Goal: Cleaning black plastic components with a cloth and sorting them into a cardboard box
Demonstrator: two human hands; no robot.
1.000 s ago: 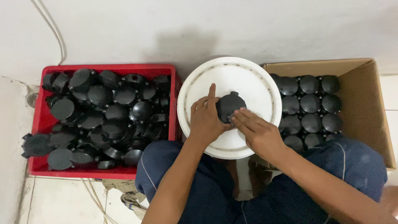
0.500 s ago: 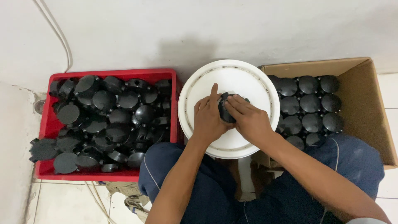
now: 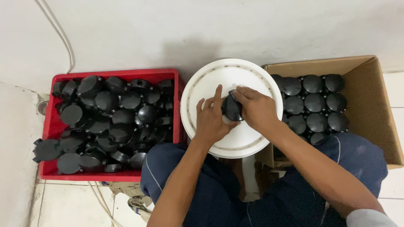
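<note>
A white cable (image 3: 59, 38) runs down the white wall (image 3: 168, 29) at the far left. Below it, a red plastic crate (image 3: 50, 126) stands on the tiled floor (image 3: 63, 204), against the wall. The crate is filled with a loose heap of black round parts (image 3: 113, 120), lying at mixed angles; several at the left edge overhang the crate rim.

Just right of the crate, touching or nearly touching its side, a white round lid (image 3: 248, 145) lies flat, forming the work surface. The left hand (image 3: 211, 120) rests on this lid with its index finger extended upward along the left side of a black round part (image 3: 232, 108). The fingers of the left hand are loosely curled and bear against the part. The right hand (image 3: 257, 107) closes over the same part from the right and above, fingers wrapped on its upper edge. The part is thus gripped between both hands, tilted on edge, above the centre of the lid.

Right of the lid, an open cardboard box (image 3: 370, 105) holds black round capped parts (image 3: 313, 105) arranged in neat rows, domed faces up.

The person's knees, in dark blue trousers (image 3: 219, 197), occupy the lower area.
</note>
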